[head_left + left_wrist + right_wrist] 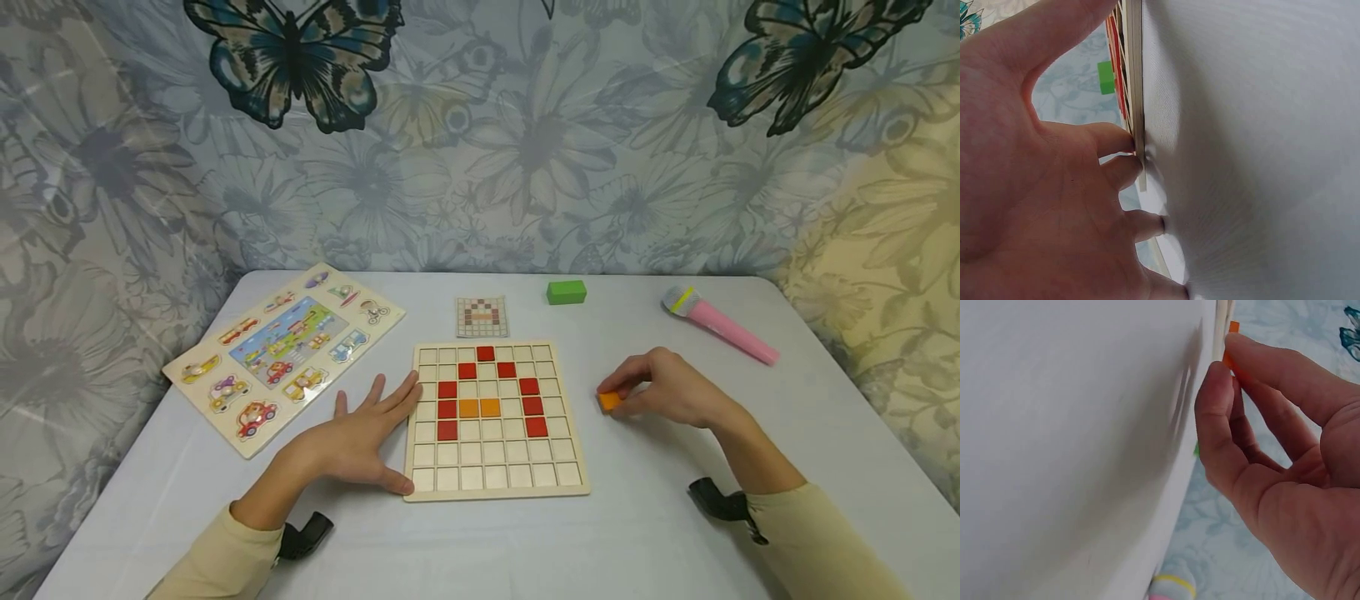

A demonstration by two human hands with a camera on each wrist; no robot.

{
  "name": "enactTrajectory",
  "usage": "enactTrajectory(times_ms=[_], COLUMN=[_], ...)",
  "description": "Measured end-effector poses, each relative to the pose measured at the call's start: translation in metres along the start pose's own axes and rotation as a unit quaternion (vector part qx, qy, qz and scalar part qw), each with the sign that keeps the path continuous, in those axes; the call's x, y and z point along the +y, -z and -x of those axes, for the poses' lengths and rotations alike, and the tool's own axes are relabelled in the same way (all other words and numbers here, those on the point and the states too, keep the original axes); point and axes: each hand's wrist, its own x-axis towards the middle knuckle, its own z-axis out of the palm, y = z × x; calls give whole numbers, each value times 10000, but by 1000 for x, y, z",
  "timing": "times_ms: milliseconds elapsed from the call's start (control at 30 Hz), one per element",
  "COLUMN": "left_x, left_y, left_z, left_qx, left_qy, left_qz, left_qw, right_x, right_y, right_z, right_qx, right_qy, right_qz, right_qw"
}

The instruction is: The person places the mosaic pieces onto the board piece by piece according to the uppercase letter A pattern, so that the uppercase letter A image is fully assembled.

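A wooden grid board (497,495) lies flat in the middle of the table. Several red tiles (485,353) form an arch shape in its cells, and two orange tiles (479,408) sit side by side inside that shape. With fingers spread, my left hand (352,440) rests at the board's left edge, thumb at the lower corner and fingertips along the side. My right hand (671,390) pinches a square orange tile (609,402) between thumb and fingers, right of the board and close over the tabletop. The same tile (1234,327) shows at the fingertips in the right wrist view.
Behind the board lie a small pattern card (482,317) and a green block (566,292). A wooden vehicle puzzle (285,354) lies angled on the left, beyond my left hand. On the far right is a pink toy microphone (723,327). A patterned curtain hangs behind the table.
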Motion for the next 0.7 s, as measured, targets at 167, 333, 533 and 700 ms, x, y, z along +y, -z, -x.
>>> enactTrajectory(times_ms=[167,333,533,700], left_x=[0,0,0,0], left_y=[0,0,0,0], left_z=[-1,-1,-1,-1], left_qx=[6,5,3,-9], left_qy=[2,-4,10,13], left_qz=[-10,-2,16,28], left_qw=[10000,10000,10000,10000], right_x=[-7,-18,-35,-49], right_y=[-4,-10,-18,-26], right_z=[-5,-11,-22,-31], right_qx=[3,-48,-62,-115], right_qy=[-152,-187,-312,-338], right_qz=[-179,-443,-665,-777], right_qw=[9997,9988,9973,9963])
